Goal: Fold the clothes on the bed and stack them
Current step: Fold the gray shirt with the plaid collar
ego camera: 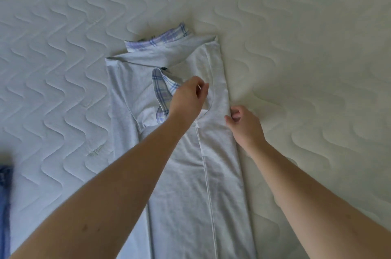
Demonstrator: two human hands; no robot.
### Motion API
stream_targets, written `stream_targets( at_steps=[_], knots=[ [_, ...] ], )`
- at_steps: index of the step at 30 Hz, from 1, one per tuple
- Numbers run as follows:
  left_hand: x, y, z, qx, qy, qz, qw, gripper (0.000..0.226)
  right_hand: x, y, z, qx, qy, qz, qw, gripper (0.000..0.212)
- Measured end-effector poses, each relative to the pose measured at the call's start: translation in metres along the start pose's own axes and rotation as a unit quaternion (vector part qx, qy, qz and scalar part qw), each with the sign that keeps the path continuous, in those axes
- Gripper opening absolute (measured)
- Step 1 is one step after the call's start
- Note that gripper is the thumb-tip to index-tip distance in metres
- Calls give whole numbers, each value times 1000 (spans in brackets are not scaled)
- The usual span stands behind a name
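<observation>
**Grey fold may slip open**

Grey shirt [182, 163] lies lengthwise on the bed [296, 47]. Right hand [243, 120] pinches its folded right edge; left hand [188, 98] pinches the plaid collar [161, 91]. Uneven pulling could undo the fold.

1. A light grey garment [182, 174] with a plaid-lined collar [161, 91] is lying lengthwise on the quilted bed [296, 47], its right side folded in over the middle, forming a long straight edge.
2. A blue-and-white plaid piece [157, 39] is peeking out from under its far end.
3. A blue denim item [4, 199] is lying at the left edge, well apart, mostly out of view.
</observation>
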State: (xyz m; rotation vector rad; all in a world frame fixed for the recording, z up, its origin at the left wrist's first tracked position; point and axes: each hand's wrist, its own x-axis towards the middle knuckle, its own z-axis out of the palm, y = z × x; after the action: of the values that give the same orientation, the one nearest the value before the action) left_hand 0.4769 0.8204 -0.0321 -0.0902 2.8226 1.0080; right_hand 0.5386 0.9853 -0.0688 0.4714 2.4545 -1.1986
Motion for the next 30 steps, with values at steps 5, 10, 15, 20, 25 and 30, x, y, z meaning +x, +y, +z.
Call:
stream_targets(
  at_steps=[5, 10, 15, 20, 25, 30],
  knots=[
    [73, 5, -2, 88, -20, 31, 995, 34, 32, -20, -4, -18, -16, 20, 1000, 28],
    [145, 16, 0, 270, -137, 49, 952, 59, 51, -25, -8, -5, 5, 31, 999, 28],
    [183, 32, 7, 208, -249, 33, 945, 54, 62, -31, -3, -39, -29, 44, 998, 31],
    [193, 36, 24, 124, -171, -9, 977, 27, 65, -30, -2, -117, 29, 82, 989, 25],
    [194, 37, 41, 61, -136, -27, 988, 17, 68, -28, -4, -125, 15, 79, 989, 29],
    [195, 37, 43, 42, -122, -18, 992, 20, 73, -28, -4, -134, 23, 94, 986, 36]
  ],
)
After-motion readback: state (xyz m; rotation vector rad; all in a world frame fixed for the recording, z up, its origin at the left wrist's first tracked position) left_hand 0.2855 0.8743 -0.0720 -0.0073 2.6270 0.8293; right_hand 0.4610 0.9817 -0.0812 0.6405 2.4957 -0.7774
